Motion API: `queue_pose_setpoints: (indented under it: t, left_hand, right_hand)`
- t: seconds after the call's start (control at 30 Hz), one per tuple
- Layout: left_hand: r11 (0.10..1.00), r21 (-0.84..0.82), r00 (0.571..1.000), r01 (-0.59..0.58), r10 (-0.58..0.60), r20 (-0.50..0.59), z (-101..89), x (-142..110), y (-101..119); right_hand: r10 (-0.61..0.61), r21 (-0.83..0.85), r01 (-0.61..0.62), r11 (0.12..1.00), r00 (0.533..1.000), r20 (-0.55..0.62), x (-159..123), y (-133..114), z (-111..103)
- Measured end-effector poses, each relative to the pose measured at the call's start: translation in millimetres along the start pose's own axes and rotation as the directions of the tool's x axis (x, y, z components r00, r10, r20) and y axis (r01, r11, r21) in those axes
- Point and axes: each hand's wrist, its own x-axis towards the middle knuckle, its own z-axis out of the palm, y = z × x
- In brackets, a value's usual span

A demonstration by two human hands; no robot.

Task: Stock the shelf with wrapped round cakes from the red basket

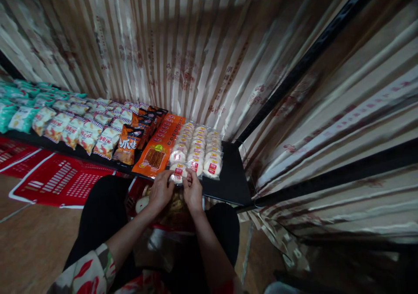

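Observation:
Between my two hands is a clear packet of round white crackers [178,171] with a red label, at the front edge of the black shelf [228,189]. The fingers of my left hand [161,192] are closed on its left side. On its right side, my right hand [193,193] pinches the edge. Rows of like cracker packets [213,162] stand behind and to the right. Just left of them lies a large orange snack bag [159,148]. Below my hands, between my knees, a red container [131,197] holds more packaged snacks, partly hidden by my wrists.
Farther left on the shelf stand orange snack bags [126,145], white snack bags [89,134] and green bags [22,118]. Red baskets [65,178] lie beneath on the tiled floor. A pleated curtain [183,46] hangs behind, and black metal bars [300,72] frame the right.

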Motion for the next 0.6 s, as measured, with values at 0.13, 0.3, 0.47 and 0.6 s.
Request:
queue_pose_setpoints:
  t: [0.13,0.3,0.47,0.6]
  left_hand:
    - [0.996,0.061,0.998,-0.065,0.066,-0.016,9.0,1.4,-0.6]
    - [0.978,0.111,0.984,-0.176,0.172,0.044,15.2,1.2,-1.7]
    - [0.970,0.151,0.978,-0.192,0.177,0.108,14.6,2.2,-3.0]
    - [0.964,0.171,0.975,-0.206,0.187,0.122,15.1,3.0,-3.4]
  right_hand:
    - [-0.036,-0.094,0.035,0.995,0.999,-0.013,12.5,5.4,6.3]
    - [-0.110,-0.219,0.106,0.970,0.994,-0.007,18.6,5.3,13.2]
    - [-0.189,-0.423,0.161,0.892,0.982,-0.025,19.4,-1.7,14.7]
    - [-0.201,-0.526,0.152,0.837,0.979,-0.036,22.1,-2.8,15.2]
